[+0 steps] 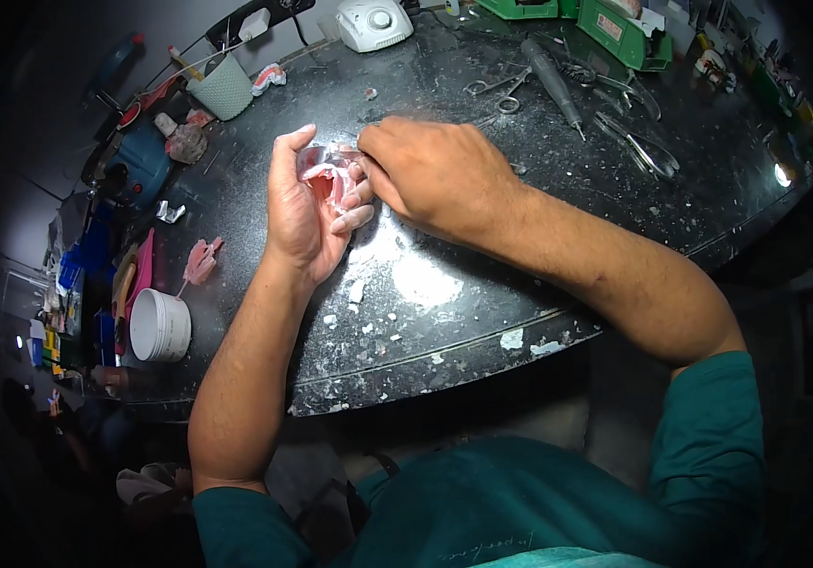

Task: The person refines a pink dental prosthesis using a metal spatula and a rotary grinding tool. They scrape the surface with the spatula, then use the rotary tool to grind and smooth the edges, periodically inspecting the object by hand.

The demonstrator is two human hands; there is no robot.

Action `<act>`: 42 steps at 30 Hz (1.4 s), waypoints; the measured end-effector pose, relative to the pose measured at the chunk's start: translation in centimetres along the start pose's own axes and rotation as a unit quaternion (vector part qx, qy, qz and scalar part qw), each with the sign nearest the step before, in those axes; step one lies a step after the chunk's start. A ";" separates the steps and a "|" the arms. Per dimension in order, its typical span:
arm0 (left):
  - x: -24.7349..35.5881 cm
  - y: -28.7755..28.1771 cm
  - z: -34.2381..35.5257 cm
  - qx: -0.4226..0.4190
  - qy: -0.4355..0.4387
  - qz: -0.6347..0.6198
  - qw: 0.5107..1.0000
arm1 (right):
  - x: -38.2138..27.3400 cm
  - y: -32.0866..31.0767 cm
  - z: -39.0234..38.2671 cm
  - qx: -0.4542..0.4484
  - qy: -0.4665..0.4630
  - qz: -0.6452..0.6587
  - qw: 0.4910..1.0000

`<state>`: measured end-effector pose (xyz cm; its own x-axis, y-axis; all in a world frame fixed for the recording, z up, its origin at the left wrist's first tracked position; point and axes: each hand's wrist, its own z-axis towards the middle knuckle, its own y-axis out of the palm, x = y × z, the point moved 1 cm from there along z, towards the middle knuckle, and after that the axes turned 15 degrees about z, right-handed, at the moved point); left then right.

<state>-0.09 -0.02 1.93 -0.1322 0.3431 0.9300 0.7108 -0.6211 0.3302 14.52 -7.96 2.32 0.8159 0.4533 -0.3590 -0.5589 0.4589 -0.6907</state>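
My left hand [302, 208] is curled palm up over the black bench, thumb raised, cradling a dental piece [328, 177]. Pink and white material makes up its curved body, with a shiny edge on the far side. From the right, my right hand [435, 170] reaches over with its fingers bent and pinched together at the far right edge of the piece. The backs of my right fingers hide whatever lies between the tips. White dust coats the fingertips of my left hand.
A grey handpiece [552, 85], locking forceps [501, 87] and pliers [638, 147] lie at the back right. Green bins [619, 33] and a white control box [374, 25] stand behind. Leftward are a white tub [161, 325], a pink lump [203, 260] on a stick and a textured cup [223, 87].
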 end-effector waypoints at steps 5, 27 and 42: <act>-0.3 0.5 -0.5 0.039 0.003 0.039 0.998 | -0.3 0.4 0.0 -0.020 0.012 -0.007 1.000; 0.5 0.1 -0.8 0.034 -0.026 0.095 0.995 | -1.4 -0.5 -0.2 -0.013 -0.059 -0.078 0.995; 0.5 -0.2 -1.0 0.009 -0.047 0.033 0.998 | -1.6 -0.8 -0.2 -0.030 -0.001 -0.012 0.999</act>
<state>-1.00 -0.47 2.50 -0.0206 0.3674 0.9298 0.7285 -0.6314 0.2656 13.69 -9.17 3.35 0.8289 0.4446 -0.3397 -0.5286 0.4236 -0.7356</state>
